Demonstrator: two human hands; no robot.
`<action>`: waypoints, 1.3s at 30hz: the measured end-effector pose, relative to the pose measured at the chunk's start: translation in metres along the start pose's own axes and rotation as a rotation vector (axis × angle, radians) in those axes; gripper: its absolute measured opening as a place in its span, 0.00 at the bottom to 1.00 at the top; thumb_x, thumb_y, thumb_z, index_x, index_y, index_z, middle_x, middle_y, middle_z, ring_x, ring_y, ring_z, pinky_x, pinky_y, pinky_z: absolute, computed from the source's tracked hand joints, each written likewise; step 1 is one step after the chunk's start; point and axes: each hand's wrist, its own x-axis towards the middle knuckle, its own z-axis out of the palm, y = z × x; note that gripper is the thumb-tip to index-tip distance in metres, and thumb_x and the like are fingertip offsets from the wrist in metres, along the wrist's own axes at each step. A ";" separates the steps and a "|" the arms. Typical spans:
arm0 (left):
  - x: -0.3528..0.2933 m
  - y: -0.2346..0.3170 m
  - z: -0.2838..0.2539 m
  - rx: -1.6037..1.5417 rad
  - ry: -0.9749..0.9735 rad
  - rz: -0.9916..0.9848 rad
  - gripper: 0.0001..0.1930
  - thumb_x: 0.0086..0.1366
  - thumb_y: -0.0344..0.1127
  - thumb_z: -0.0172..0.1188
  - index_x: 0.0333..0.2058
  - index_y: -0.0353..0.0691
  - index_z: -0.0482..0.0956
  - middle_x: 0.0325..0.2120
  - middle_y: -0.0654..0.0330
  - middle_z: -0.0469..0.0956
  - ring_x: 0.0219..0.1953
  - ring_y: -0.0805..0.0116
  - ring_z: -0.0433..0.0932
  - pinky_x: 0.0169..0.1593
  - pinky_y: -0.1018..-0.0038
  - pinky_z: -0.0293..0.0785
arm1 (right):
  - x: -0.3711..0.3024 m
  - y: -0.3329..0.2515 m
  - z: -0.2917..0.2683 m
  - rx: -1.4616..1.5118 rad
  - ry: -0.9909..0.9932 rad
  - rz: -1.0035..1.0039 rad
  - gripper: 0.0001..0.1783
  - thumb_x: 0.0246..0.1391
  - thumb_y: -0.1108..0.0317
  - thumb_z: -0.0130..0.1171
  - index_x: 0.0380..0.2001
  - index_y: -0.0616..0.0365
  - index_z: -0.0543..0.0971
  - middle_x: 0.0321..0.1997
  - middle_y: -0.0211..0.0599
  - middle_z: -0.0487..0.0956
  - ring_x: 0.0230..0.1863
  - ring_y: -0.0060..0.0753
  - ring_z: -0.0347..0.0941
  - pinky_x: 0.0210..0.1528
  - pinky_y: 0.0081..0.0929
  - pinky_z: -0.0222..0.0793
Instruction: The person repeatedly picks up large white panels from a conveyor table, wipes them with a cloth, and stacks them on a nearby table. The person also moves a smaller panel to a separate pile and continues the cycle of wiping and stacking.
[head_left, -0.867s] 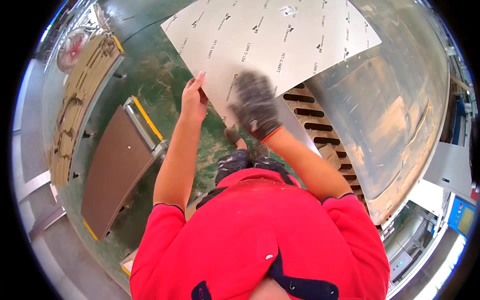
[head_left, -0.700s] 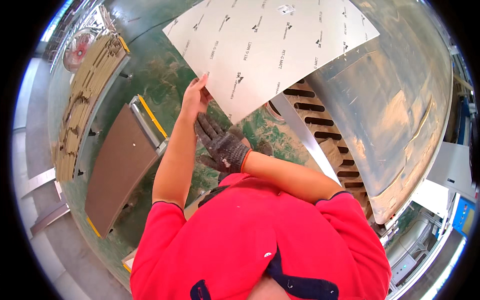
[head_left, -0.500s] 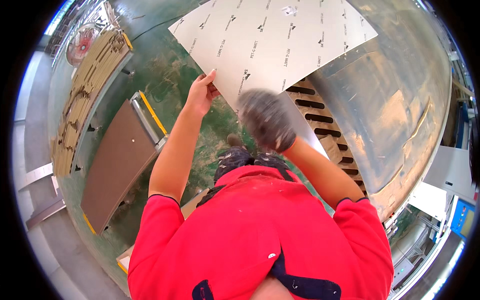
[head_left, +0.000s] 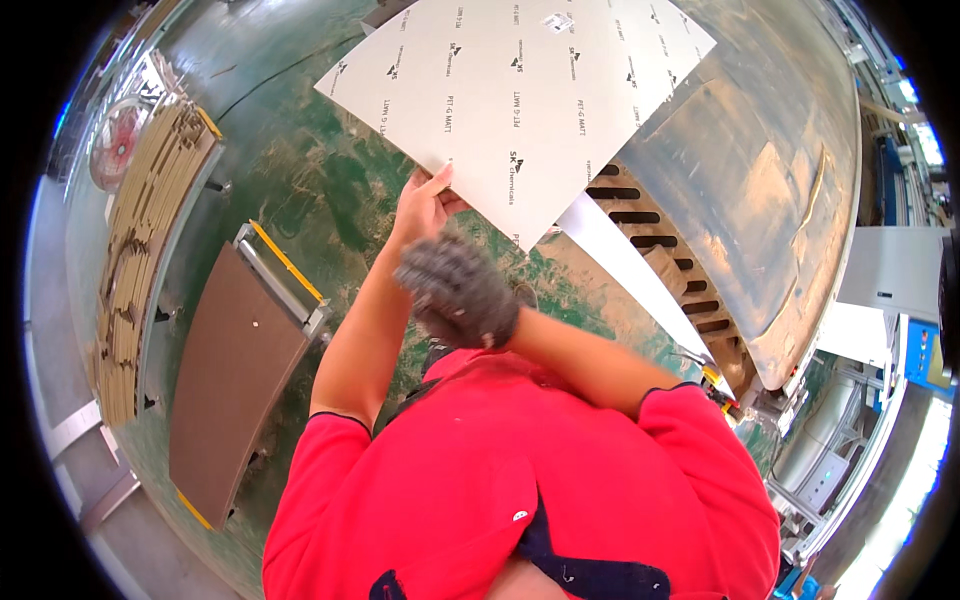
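A large pale panel [head_left: 480, 100], its face covered with printed film, tilts across the upper middle, one corner pointing toward me. My bare left hand [head_left: 428, 205] grips its near left edge, thumb on the printed face and fingers underneath. My right hand [head_left: 460, 290], in a dark grey work glove, is apart from the panel and crosses close to my left wrist. Its fingers look curled, slightly smeared, and whatever they may hold is hidden.
At right stands a dusty machine table [head_left: 745, 200] with a slotted edge. A white strip of board [head_left: 640, 280] leans along it, with a yellow-handled tool [head_left: 712, 376] nearby. To the left are a brown panel [head_left: 235, 370] on a cart, stacked boards [head_left: 150, 240] and a fan [head_left: 118, 145].
My right hand has swung from the panel's near corner left and down toward my left wrist. The panel appears shifted a little in view; my left hand still grips its edge.
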 end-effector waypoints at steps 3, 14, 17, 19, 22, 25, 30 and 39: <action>0.000 0.000 0.003 -0.027 0.021 0.016 0.17 0.70 0.34 0.55 0.55 0.37 0.68 0.44 0.58 0.80 0.42 0.65 0.82 0.43 0.66 0.81 | -0.001 0.042 -0.031 -0.156 0.092 0.163 0.30 0.56 0.58 0.56 0.61 0.56 0.70 0.65 0.48 0.67 0.69 0.54 0.59 0.71 0.53 0.50; -0.047 0.007 -0.026 0.007 0.093 0.049 0.19 0.66 0.34 0.58 0.53 0.35 0.68 0.43 0.57 0.79 0.37 0.66 0.81 0.35 0.70 0.79 | -0.065 0.168 -0.156 -0.955 0.161 0.789 0.31 0.64 0.52 0.45 0.64 0.60 0.65 0.69 0.53 0.63 0.71 0.54 0.55 0.73 0.53 0.44; -0.071 0.017 -0.050 -0.007 0.175 0.080 0.19 0.66 0.34 0.58 0.53 0.34 0.70 0.43 0.59 0.79 0.39 0.68 0.81 0.35 0.72 0.79 | -0.071 0.182 -0.174 -0.931 0.213 0.697 0.29 0.60 0.56 0.52 0.61 0.60 0.69 0.67 0.52 0.66 0.68 0.56 0.59 0.71 0.54 0.50; -0.089 0.020 -0.065 -0.025 0.246 0.084 0.19 0.65 0.32 0.57 0.55 0.38 0.70 0.47 0.62 0.78 0.47 0.67 0.79 0.47 0.70 0.76 | -0.063 0.199 -0.177 -0.880 0.212 0.727 0.29 0.60 0.55 0.52 0.60 0.59 0.70 0.67 0.52 0.66 0.68 0.56 0.59 0.71 0.53 0.50; -0.109 0.017 -0.084 -0.037 0.306 0.182 0.15 0.66 0.34 0.54 0.50 0.37 0.72 0.43 0.62 0.79 0.45 0.68 0.79 0.44 0.72 0.74 | -0.045 0.246 -0.187 -0.869 0.189 0.692 0.30 0.57 0.53 0.54 0.60 0.56 0.72 0.66 0.51 0.67 0.67 0.55 0.60 0.70 0.51 0.50; -0.116 0.007 -0.095 -0.138 0.452 0.088 0.15 0.70 0.39 0.51 0.50 0.38 0.73 0.46 0.62 0.79 0.47 0.68 0.78 0.47 0.71 0.72 | -0.031 0.311 -0.209 -0.882 0.178 0.651 0.32 0.57 0.51 0.53 0.60 0.56 0.72 0.66 0.52 0.68 0.67 0.55 0.61 0.70 0.51 0.50; -0.093 -0.023 -0.082 -0.190 0.666 0.059 0.25 0.73 0.50 0.44 0.58 0.37 0.71 0.53 0.58 0.76 0.55 0.63 0.75 0.58 0.67 0.70 | 0.008 0.401 -0.259 -0.938 0.083 0.742 0.33 0.56 0.48 0.53 0.61 0.53 0.71 0.65 0.50 0.70 0.66 0.55 0.63 0.69 0.49 0.53; -0.053 -0.069 -0.089 0.013 1.035 0.167 0.29 0.76 0.52 0.37 0.58 0.33 0.71 0.54 0.56 0.75 0.53 0.62 0.76 0.58 0.67 0.70 | 0.122 0.534 -0.269 -0.647 -0.061 0.658 0.28 0.56 0.50 0.54 0.54 0.57 0.74 0.51 0.51 0.79 0.53 0.56 0.73 0.58 0.44 0.68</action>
